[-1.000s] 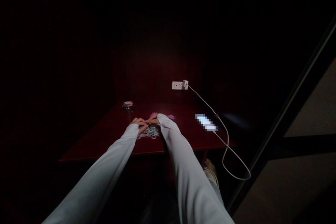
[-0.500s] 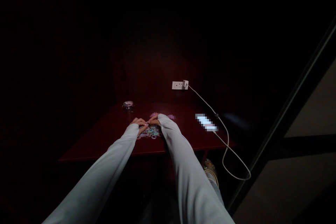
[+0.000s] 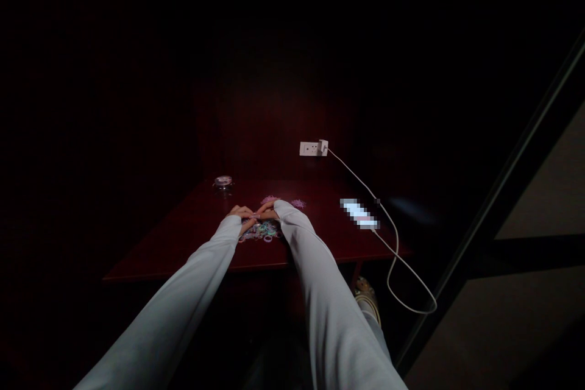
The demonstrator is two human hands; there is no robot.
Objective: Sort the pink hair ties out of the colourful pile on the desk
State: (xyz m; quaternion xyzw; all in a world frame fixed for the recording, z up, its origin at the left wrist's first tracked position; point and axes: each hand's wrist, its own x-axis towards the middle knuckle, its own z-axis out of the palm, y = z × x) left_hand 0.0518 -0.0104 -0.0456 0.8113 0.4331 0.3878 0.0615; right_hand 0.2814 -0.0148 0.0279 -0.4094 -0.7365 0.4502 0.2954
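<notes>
My left hand (image 3: 241,215) and my right hand (image 3: 267,210) meet at the fingertips just above a loose pile of small coloured rings (image 3: 265,232) that look like elastic hair bands. Both hands are closed in a pinch. Something small and pinkish may be between the fingertips, but it is too tiny and dim to make out. Partly behind my right hand lies a heap of pink bands (image 3: 269,200). A smaller purple-pink heap (image 3: 298,203) sits to its right.
A round clear container (image 3: 223,181) stands at the table's back left. On the right of the dark red table (image 3: 183,244) lies a lit, blurred phone (image 3: 360,214). Its white cable (image 3: 397,237) loops past the table edge to a charger in the wall socket (image 3: 309,148).
The fingertips have shifted slightly and my right-hand fingers sit a little lower. The piles, container and phone look unchanged.
</notes>
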